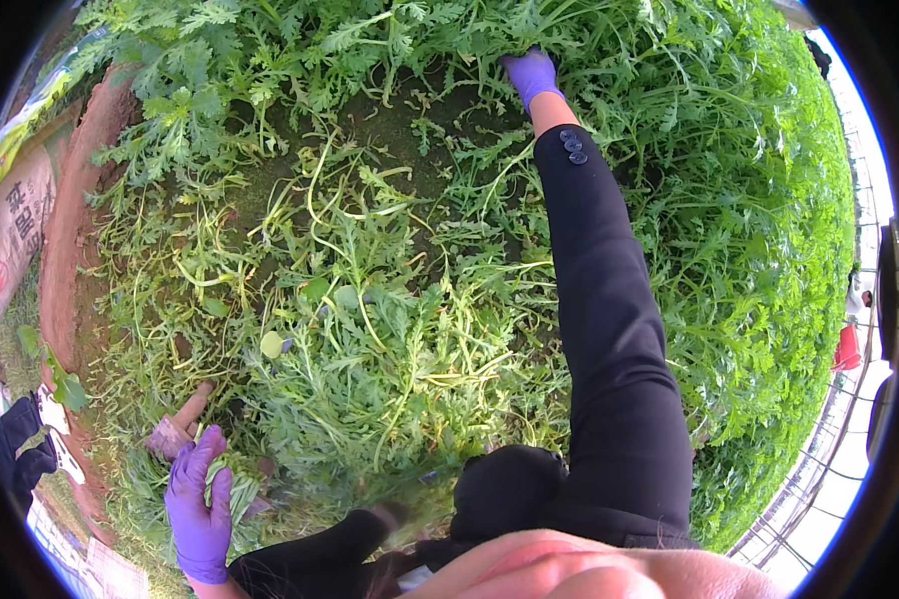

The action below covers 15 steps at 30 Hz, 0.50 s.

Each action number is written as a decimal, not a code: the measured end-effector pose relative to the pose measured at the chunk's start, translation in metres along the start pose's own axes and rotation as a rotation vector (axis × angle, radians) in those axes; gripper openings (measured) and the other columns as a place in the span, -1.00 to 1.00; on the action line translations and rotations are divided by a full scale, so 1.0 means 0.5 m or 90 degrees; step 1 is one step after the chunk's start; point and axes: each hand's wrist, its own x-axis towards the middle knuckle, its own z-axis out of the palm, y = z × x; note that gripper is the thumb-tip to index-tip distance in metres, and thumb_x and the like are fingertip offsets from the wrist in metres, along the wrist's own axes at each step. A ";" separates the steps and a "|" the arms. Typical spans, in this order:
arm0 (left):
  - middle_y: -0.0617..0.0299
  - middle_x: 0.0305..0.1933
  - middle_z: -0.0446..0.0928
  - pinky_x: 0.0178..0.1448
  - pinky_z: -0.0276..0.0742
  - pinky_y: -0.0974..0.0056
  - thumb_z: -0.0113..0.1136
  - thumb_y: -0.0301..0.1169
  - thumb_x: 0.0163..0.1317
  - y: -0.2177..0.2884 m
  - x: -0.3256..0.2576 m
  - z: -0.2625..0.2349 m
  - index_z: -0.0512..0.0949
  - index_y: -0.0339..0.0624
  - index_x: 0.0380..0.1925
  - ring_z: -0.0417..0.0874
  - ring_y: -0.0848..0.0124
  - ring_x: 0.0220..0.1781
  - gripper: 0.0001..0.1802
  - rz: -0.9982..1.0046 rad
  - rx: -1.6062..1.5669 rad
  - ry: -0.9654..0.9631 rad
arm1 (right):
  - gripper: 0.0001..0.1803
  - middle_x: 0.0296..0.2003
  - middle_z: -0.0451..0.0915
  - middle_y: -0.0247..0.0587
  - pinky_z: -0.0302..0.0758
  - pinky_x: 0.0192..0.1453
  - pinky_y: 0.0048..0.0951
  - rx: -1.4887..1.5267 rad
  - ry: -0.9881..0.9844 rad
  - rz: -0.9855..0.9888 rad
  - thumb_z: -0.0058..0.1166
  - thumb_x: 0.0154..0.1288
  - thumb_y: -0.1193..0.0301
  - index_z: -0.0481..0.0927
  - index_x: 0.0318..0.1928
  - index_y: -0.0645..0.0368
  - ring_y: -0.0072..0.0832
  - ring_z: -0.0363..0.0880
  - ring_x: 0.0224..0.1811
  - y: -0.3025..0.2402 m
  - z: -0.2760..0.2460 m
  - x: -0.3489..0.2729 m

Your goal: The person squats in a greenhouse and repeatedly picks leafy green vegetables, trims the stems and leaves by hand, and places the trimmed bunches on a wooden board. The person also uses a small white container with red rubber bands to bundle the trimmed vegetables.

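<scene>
While the right hand [531, 76] reaches far forward into the standing green plants [669, 120], its fingers are buried among the stems, so I cannot tell whether it grips one. The left hand [200, 504], in a purple glove, is near the body and closed around a bunch of cut greens [238, 487], whose stems run away from the body. The uncut plants lie ahead and to the right, nearer to the right hand; loose cut stems [370, 329] lie on the soil between.
</scene>
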 end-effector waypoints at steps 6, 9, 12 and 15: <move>0.05 0.06 0.64 0.27 0.47 0.08 0.16 -0.30 0.37 -0.003 -0.008 -0.014 0.51 -0.16 0.19 0.66 0.14 0.07 -0.58 -0.060 -0.001 -0.024 | -0.35 0.07 0.63 0.02 0.57 0.17 -0.25 -0.170 -0.118 -0.164 0.29 0.09 0.13 0.55 0.22 0.03 -0.10 0.63 0.09 0.022 0.005 -0.021; 0.05 0.05 0.64 0.28 0.45 0.08 0.14 -0.34 0.36 -0.003 -0.017 -0.023 0.50 -0.17 0.21 0.66 0.14 0.08 -0.58 -0.034 0.041 -0.014 | -0.43 -0.02 0.69 -0.01 0.63 0.02 -0.30 -0.329 -0.175 -0.416 0.35 0.05 0.17 0.64 0.10 0.08 -0.16 0.70 -0.03 0.074 -0.007 -0.057; 0.04 0.07 0.64 0.30 0.44 0.09 0.13 -0.34 0.37 -0.001 -0.023 -0.024 0.50 -0.17 0.20 0.66 0.13 0.08 -0.58 -0.043 0.009 0.000 | -0.37 -0.09 0.71 -0.03 0.62 -0.01 -0.37 0.408 -0.231 0.116 0.40 0.02 0.20 0.59 0.10 0.25 -0.31 0.72 -0.13 0.096 0.017 -0.094; 0.02 0.08 0.64 0.30 0.45 0.09 0.14 -0.33 0.37 0.001 -0.020 -0.019 0.49 -0.18 0.22 0.66 0.13 0.09 -0.57 -0.016 0.043 -0.015 | -0.33 -0.01 0.68 0.00 0.55 0.13 -0.38 0.325 -0.088 -0.115 0.36 0.06 0.03 0.61 0.06 0.27 -0.24 0.68 -0.02 0.039 0.081 -0.087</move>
